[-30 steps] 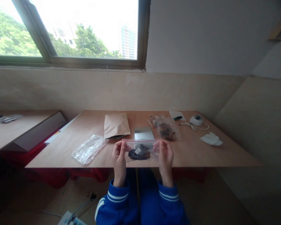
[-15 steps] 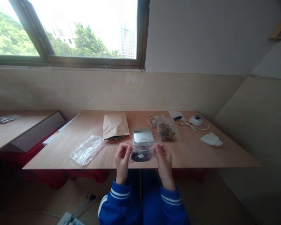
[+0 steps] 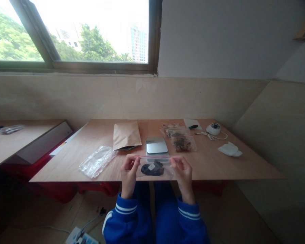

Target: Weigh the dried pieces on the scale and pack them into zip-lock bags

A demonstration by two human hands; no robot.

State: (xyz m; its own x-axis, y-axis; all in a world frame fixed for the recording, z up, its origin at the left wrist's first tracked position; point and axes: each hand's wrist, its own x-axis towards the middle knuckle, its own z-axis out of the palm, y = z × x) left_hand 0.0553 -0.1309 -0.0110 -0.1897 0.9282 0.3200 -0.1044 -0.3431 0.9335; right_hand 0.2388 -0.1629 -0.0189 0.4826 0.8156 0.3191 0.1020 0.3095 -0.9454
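A clear zip bag (image 3: 165, 169) with a red seal line is stretched between my two hands near the table's front edge. Dark contents and a small white square show inside it; I cannot make out what the dark material is. My left hand (image 3: 129, 171) pinches the bag's top left corner. At the top right corner my right hand (image 3: 182, 171) pinches it too. Just beyond the bag lies a small scale (image 3: 157, 145) with a shiny metal plate, its near part partly covered by the bag.
Left of the scale lie a brown paper pouch (image 3: 127, 135) and empty clear bags (image 3: 98, 162). To its right are filled zip bags (image 3: 181, 140), a green-handled tool (image 3: 193, 127), a white dome camera (image 3: 213, 128) with a cable, and a crumpled white tissue (image 3: 230, 149).
My hands have moved apart, pulling the bag's top edge from a sagging, open curve to a straight line. The scale's plate shows more fully now.
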